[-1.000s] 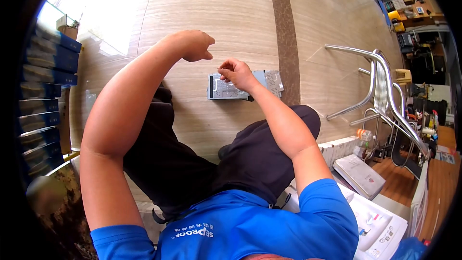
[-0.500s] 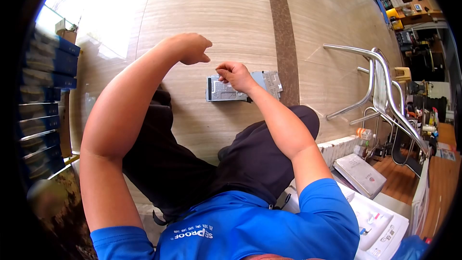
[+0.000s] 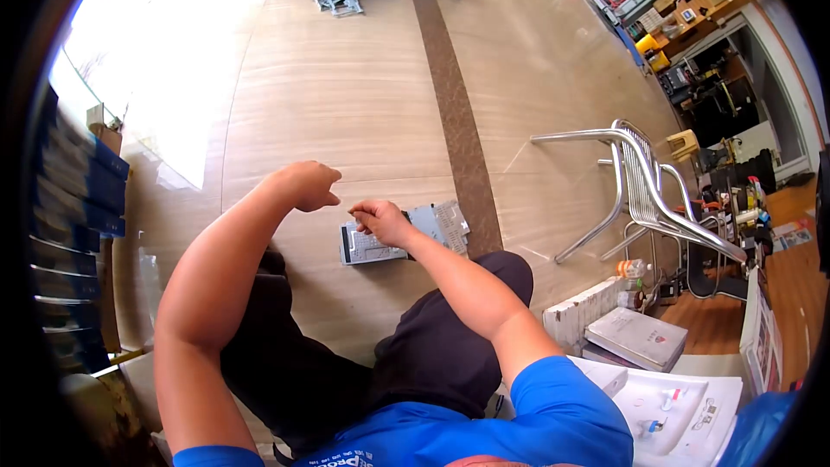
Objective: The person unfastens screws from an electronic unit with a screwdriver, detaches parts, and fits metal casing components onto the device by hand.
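Grey metal case (image 3: 370, 251) flat on the tiled floor (image 3: 328, 130). Right hand (image 3: 382, 221) over its top, thumb and fingertips pressed together; item pinched, if any, too small to tell. Left hand (image 3: 309, 187) near its left end, fingers bent; grip cannot be told. Metal chair (image 3: 640, 180) well apart, to the right

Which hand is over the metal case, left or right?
The right hand: it overlaps the grey metal case in this view. The left hand shows up and left of it, not overlapping it.
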`<act>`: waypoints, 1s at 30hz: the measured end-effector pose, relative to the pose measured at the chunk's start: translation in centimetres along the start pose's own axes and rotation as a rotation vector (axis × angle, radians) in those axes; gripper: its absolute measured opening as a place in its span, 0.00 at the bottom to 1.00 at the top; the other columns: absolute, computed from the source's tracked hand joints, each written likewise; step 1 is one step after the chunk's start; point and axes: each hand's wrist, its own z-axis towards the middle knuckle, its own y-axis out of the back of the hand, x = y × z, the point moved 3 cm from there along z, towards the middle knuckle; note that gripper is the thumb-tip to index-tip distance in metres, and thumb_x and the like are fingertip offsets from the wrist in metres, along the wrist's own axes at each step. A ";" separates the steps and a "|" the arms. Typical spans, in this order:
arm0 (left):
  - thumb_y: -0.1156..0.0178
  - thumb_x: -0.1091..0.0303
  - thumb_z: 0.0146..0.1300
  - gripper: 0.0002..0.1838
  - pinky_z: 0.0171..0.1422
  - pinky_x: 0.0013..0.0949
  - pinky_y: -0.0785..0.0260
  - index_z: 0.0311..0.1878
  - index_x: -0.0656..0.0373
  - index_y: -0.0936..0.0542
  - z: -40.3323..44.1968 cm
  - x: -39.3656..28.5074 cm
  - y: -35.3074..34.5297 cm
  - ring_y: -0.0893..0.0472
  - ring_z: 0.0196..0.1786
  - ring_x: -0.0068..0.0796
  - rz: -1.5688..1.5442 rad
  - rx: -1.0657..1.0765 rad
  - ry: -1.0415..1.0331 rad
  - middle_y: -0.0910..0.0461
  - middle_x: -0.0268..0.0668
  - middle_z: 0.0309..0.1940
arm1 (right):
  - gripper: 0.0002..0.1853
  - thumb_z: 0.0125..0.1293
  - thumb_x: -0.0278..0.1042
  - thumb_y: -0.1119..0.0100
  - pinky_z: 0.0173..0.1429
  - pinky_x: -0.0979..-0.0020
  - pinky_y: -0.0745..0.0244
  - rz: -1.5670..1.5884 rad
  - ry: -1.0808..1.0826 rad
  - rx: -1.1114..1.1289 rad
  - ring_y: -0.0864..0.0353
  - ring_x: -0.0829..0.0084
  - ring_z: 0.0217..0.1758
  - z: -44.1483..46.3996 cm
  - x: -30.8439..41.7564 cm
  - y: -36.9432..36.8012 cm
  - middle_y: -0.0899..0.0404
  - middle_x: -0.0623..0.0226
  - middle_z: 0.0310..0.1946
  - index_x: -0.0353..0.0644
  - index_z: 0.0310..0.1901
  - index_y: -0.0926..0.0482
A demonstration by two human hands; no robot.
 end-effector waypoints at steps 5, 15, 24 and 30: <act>0.41 0.52 0.65 0.30 0.62 0.45 0.31 0.67 0.55 0.31 0.7 0.5 -0.7 0.25 0.61 0.48 0.039 -0.011 -0.017 0.22 0.47 0.57 | 0.13 0.70 0.35 0.42 0.36 0.75 0.23 0.015 0.006 -0.022 0.20 0.80 0.31 0.0 0.0 -0.1 0.18 0.67 0.32 0.35 0.50 0.22; 0.41 0.51 0.65 0.28 0.63 0.44 0.31 0.63 0.57 0.27 0.5 0.4 -0.3 0.25 0.62 0.45 0.026 -0.019 -0.019 0.23 0.44 0.58 | 0.09 0.69 0.34 0.41 0.37 0.77 0.23 0.051 0.004 0.025 0.20 0.81 0.31 -0.1 0.0 -0.1 0.19 0.71 0.31 0.37 0.42 0.21; 0.41 0.51 0.65 0.28 0.64 0.44 0.32 0.64 0.56 0.28 0.5 0.5 -0.4 0.26 0.63 0.44 0.019 -0.022 -0.015 0.23 0.44 0.59 | 0.09 0.70 0.34 0.42 0.37 0.77 0.23 -0.057 -0.027 0.001 0.21 0.82 0.31 -0.3 0.1 -0.1 0.20 0.72 0.29 0.38 0.43 0.21; 0.41 0.51 0.66 0.31 0.66 0.45 0.34 0.68 0.55 0.31 0.4 0.3 -0.3 0.28 0.64 0.47 0.018 0.012 -0.013 0.25 0.47 0.60 | 0.09 0.70 0.35 0.42 0.37 0.77 0.24 -0.021 0.020 0.017 0.21 0.83 0.31 -0.1 0.1 -0.2 0.20 0.73 0.29 0.38 0.42 0.21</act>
